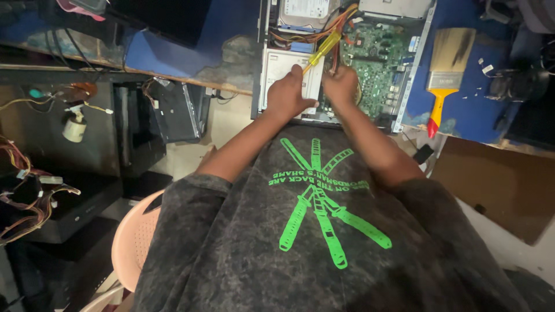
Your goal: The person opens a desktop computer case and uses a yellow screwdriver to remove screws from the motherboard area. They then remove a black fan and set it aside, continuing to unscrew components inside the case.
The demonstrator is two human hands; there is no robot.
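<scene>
An open desktop computer case [411, 75] lies on the blue table in front of me, with a green circuit board [378, 55], a silver drive [303, 11] and orange wires showing inside. My left hand [289, 95] is shut on a yellow-handled screwdriver [322, 49], which points up and to the right over a white metal drive bay [280, 63]. My right hand [341, 86] rests inside the case at the edge of the circuit board, fingers curled; what it holds is hidden.
A wide paintbrush [445, 63] with a yellow and red handle lies right of the case. Black computer boxes [176, 110] and loose cables [23, 196] sit at the left. A cardboard sheet [497, 185] lies lower right. I sit on a pink plastic chair [133, 240].
</scene>
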